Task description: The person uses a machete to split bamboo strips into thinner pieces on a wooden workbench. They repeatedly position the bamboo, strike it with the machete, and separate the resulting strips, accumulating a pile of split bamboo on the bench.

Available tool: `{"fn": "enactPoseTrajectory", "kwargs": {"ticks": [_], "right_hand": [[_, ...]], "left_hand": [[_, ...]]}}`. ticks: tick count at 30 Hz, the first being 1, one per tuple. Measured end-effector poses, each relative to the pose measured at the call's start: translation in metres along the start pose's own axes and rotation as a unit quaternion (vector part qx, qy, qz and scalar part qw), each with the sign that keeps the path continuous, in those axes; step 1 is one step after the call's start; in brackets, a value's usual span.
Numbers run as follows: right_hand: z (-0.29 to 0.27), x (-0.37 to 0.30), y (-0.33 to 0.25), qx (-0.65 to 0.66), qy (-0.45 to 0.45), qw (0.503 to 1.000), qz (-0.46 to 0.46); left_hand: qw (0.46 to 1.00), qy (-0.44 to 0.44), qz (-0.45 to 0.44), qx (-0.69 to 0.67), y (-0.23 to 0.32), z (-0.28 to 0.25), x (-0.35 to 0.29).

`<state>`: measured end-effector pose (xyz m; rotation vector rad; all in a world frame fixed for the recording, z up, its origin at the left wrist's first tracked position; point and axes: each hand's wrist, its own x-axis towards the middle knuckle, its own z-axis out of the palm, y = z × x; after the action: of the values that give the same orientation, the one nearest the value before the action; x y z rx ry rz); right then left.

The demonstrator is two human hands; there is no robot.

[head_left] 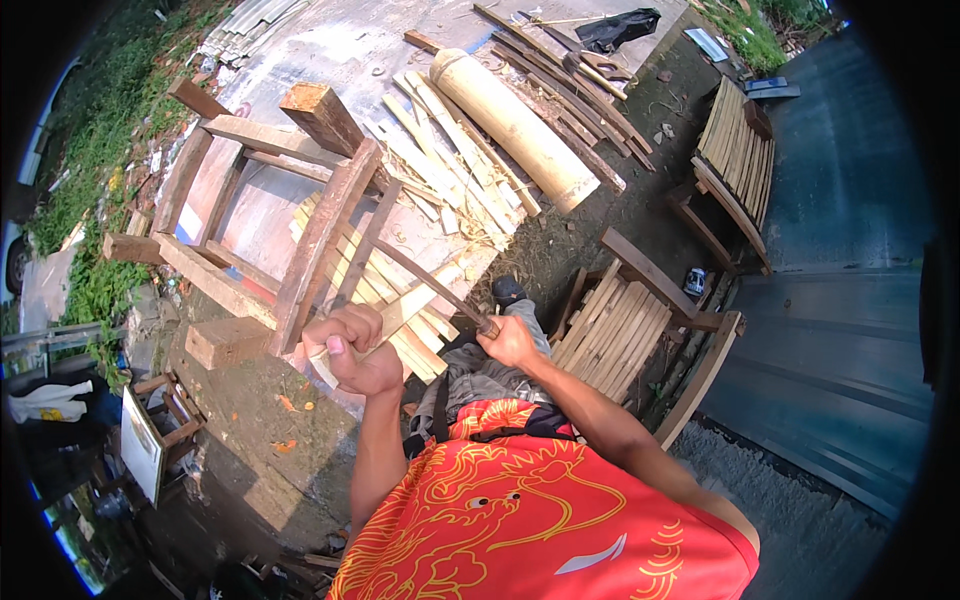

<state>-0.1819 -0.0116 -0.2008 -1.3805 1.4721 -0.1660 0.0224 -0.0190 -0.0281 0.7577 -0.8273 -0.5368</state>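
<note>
My left hand (357,350) is closed around a pale split bamboo strip (412,303), which slants up to the right past my fist. My right hand (510,342) grips the handle of a long knife (432,281). Its narrow dark blade points up and left, crossing over the bamboo strip; whether the two touch, I cannot tell. Just beyond my left hand stands a rough wooden frame (325,250) of thick beams. More split bamboo strips (455,165) lie in a loose pile ahead of my hands, some reaching under the frame.
A thick bamboo pole (515,130) lies beyond the pile, beside several dark planks (575,100). Slatted wooden seats (615,335) stand to my right, near a blue-green metal wall (840,330). A wooden block (228,342) sits left of my hand. Grass (100,130) borders the far left.
</note>
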Motion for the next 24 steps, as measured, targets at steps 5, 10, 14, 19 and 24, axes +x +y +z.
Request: {"fn": "enactPoseTrajectory", "kwargs": {"ticks": [5, 10, 14, 19, 24], "right_hand": [[0.01, 0.039, 0.062, 0.023, -0.004, 0.998, 0.059], [0.007, 0.038, 0.061, 0.471, -0.256, 0.819, 0.204], [-0.006, 0.013, 0.017, 0.309, -0.126, 0.931, 0.149], [0.01, -0.02, -0.024, 0.125, -0.018, 0.977, -0.17], [0.006, 0.033, 0.02, 0.025, 0.004, 0.996, 0.083]], "left_hand": [[1.0, -0.014, -0.008, -0.003, -0.001, -0.006, 0.006], [1.0, 0.001, -0.016, -0.019, -0.004, -0.014, 0.021], [1.0, 0.011, 0.007, 0.011, -0.007, -0.009, 0.03], [0.995, 0.078, 0.011, 0.059, -0.006, 0.008, 0.031], [0.986, 0.131, 0.005, 0.098, -0.006, 0.02, 0.036]]}}
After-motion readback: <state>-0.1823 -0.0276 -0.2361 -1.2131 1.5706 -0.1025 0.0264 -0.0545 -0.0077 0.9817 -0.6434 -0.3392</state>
